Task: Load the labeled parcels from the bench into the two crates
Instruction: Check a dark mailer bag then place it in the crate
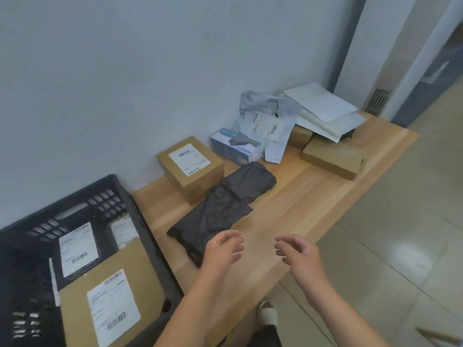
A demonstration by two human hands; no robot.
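Labeled brown box and two dark bags lie on the desk — black crate already holds labeled parcels.

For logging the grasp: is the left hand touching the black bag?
Cannot tell. In the head view the left hand overlaps the black bag; the hand's height is unclear.

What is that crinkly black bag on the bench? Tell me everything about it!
The black bag looks like thin, wrinkly plastic, dark grey to black, wrapped around something flat. It lies flat and slanted on the wooden bench. No label shows on its upper side. Its far end meets a second dark parcel; I cannot tell whether they overlap. The left hand is at its near corner, fingers loosely curled and holding nothing; I cannot tell if it touches the bag.
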